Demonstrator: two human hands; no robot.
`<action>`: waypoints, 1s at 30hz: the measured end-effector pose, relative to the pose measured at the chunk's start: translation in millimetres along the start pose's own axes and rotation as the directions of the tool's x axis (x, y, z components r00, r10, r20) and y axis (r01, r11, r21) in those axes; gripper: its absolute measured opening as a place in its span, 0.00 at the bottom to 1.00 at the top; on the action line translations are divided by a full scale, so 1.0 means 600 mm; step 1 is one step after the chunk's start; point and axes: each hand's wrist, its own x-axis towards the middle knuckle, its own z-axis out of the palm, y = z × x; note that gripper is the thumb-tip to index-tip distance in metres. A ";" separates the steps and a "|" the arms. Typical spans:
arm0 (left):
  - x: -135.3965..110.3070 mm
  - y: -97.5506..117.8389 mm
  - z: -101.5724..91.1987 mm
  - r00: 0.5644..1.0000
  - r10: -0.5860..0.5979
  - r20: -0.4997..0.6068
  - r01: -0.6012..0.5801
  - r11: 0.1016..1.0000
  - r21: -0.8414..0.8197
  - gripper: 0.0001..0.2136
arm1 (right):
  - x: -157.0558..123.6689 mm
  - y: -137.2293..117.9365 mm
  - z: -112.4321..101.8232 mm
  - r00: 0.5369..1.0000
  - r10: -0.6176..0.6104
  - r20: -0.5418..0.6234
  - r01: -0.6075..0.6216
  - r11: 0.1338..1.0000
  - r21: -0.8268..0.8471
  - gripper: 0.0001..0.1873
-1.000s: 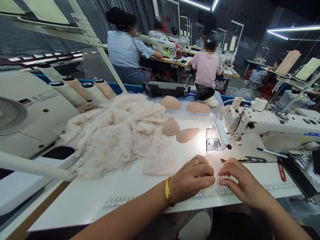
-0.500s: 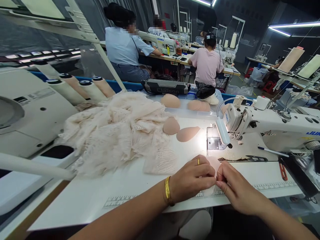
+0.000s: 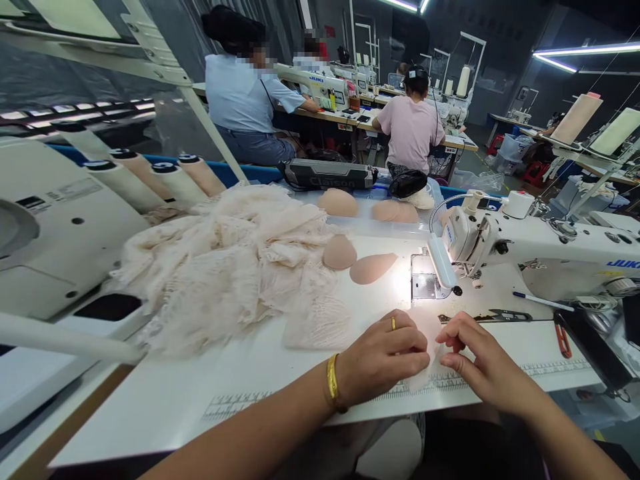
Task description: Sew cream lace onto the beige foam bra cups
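Observation:
My left hand (image 3: pixel 385 357), with a gold ring and bangle, lies curled on a small pale fabric piece (image 3: pixel 429 333) at the front of the white sewing table (image 3: pixel 200 393). Its fingers pinch the piece's left edge. My right hand (image 3: pixel 480 363) pinches the same piece from the right, fingertips close to the left hand's. The piece glows under the lamp and is mostly hidden by both hands. The sewing machine (image 3: pixel 540 257) stands just behind, its needle plate (image 3: pixel 424 285) lit.
A heap of cream lace (image 3: pixel 235 267) covers the table's left half. Two beige pads (image 3: pixel 340 253) (image 3: pixel 373 268) lie beyond my hands, with more pads (image 3: pixel 339 202) further back. Scissors (image 3: pixel 500 316), a pen (image 3: pixel 543 301) and red snips (image 3: pixel 563 339) lie right. Other people sew at benches behind.
My right hand closed in against the left, then drew back slightly right, fingers still on the fabric piece. The view shifted a little; my left hand stayed put.

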 end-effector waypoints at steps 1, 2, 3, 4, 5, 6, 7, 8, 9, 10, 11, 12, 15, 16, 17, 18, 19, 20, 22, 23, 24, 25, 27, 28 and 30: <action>0.000 0.000 0.000 1.000 0.003 0.004 -0.003 1.000 -0.003 0.09 | 0.004 -0.003 0.001 1.000 0.006 0.026 -0.006 1.000 -0.009 0.05; 0.000 0.000 0.000 1.000 0.003 0.007 -0.003 1.000 -0.004 0.08 | 0.007 -0.005 0.004 0.999 0.010 0.044 -0.009 1.000 -0.023 0.04; 0.000 -0.001 0.000 1.000 0.002 0.008 -0.002 1.000 -0.004 0.08 | 0.009 -0.007 0.008 0.999 0.011 0.050 -0.009 0.999 -0.042 0.05; 0.000 -0.001 0.001 1.000 -0.001 0.006 0.001 1.000 -0.005 0.08 | 0.010 -0.009 0.013 0.999 0.006 0.044 -0.003 0.998 -0.065 0.07; 0.000 -0.001 0.001 1.000 -0.005 0.003 0.005 1.000 -0.006 0.08 | 0.010 -0.011 0.020 1.000 -0.008 0.024 0.010 0.995 -0.095 0.07; -0.001 -0.001 0.002 1.000 -0.010 -0.002 0.010 1.000 -0.011 0.08 | 0.010 -0.011 0.029 0.999 -0.035 -0.010 0.034 0.990 -0.135 0.08; -0.001 0.000 0.002 1.000 -0.021 -0.007 0.021 1.000 -0.018 0.08 | 0.010 -0.009 0.038 0.995 -0.079 -0.053 0.067 0.979 -0.191 0.08; -0.001 0.001 0.003 0.999 -0.035 -0.011 0.035 0.999 -0.024 0.08 | 0.010 -0.005 0.047 0.986 -0.134 -0.095 0.105 0.959 -0.262 0.08; -0.001 0.002 0.003 0.999 -0.052 -0.014 0.052 0.998 -0.030 0.09 | 0.012 0.002 0.054 0.971 -0.198 -0.137 0.141 0.928 -0.345 0.08; -0.001 0.004 0.002 0.998 -0.067 -0.015 0.067 0.997 -0.034 0.10 | 0.015 0.012 0.059 0.948 -0.261 -0.182 0.162 0.888 -0.431 0.09; -0.001 0.006 0.001 0.997 -0.081 -0.012 0.081 0.996 -0.036 0.11 | 0.020 0.024 0.061 0.922 -0.316 -0.225 0.165 0.845 -0.509 0.10; -0.001 0.008 0.000 0.996 -0.091 -0.006 0.091 0.995 -0.035 0.12 | 0.024 0.037 0.060 0.893 -0.357 -0.273 0.150 0.809 -0.569 0.11; -0.001 0.012 -0.003 0.996 -0.090 0.002 0.090 0.996 -0.018 0.12 | 0.034 0.066 0.039 0.853 -0.363 -0.376 0.069 0.792 -0.607 0.12; -0.001 0.012 -0.004 0.996 -0.084 -0.004 0.084 0.996 -0.010 0.11 | 0.033 0.069 0.031 0.860 -0.332 -0.386 0.057 0.816 -0.575 0.11; -0.002 0.011 -0.004 0.997 -0.077 -0.014 0.077 0.997 -0.001 0.11 | 0.029 0.067 0.023 0.876 -0.293 -0.383 0.055 0.849 -0.525 0.11; -0.003 0.009 -0.004 0.997 -0.071 -0.023 0.071 0.997 0.005 0.11 | 0.025 0.063 0.017 0.893 -0.252 -0.372 0.057 0.885 -0.462 0.10; -0.003 0.008 -0.003 0.997 -0.069 -0.029 0.069 0.998 0.010 0.11 | 0.019 0.056 0.013 0.912 -0.213 -0.349 0.066 0.918 -0.390 0.09; -0.004 0.006 -0.002 0.997 -0.069 -0.033 0.069 0.998 0.014 0.11 | 0.013 0.049 0.010 0.930 -0.182 -0.318 0.076 0.945 -0.319 0.08; -0.005 0.003 -0.001 0.997 -0.073 -0.034 0.073 0.997 0.016 0.10 | 0.004 0.036 0.008 0.958 -0.148 -0.245 0.096 0.973 -0.211 0.07; -0.005 0.003 0.000 0.997 -0.072 -0.035 0.073 0.997 0.014 0.10 | 0.002 0.032 0.008 0.968 -0.141 -0.207 0.106 0.979 -0.173 0.05; -0.004 0.002 0.001 0.997 -0.069 -0.037 0.069 0.998 0.010 0.10 | 0.001 0.030 0.008 0.975 -0.143 -0.172 0.119 0.982 -0.147 0.05; -0.004 0.002 0.001 0.997 -0.064 -0.041 0.064 0.998 0.005 0.10 | 0.002 0.028 0.008 0.978 -0.153 -0.144 0.135 0.982 -0.130 0.07; -0.003 0.003 0.002 0.997 -0.061 -0.045 0.061 0.998 0.001 0.10 | 0.006 0.026 0.009 0.976 -0.189 -0.109 0.175 0.977 -0.124 0.12; -0.002 0.003 0.002 0.997 -0.060 -0.047 0.060 0.998 0.002 0.10 | 0.008 0.025 0.010 0.973 -0.209 -0.100 0.195 0.972 -0.131 0.14; -0.001 0.004 0.001 0.997 -0.059 -0.044 0.060 0.998 0.006 0.09 | 0.013 0.023 0.013 0.967 -0.238 -0.089 0.223 0.963 -0.154 0.15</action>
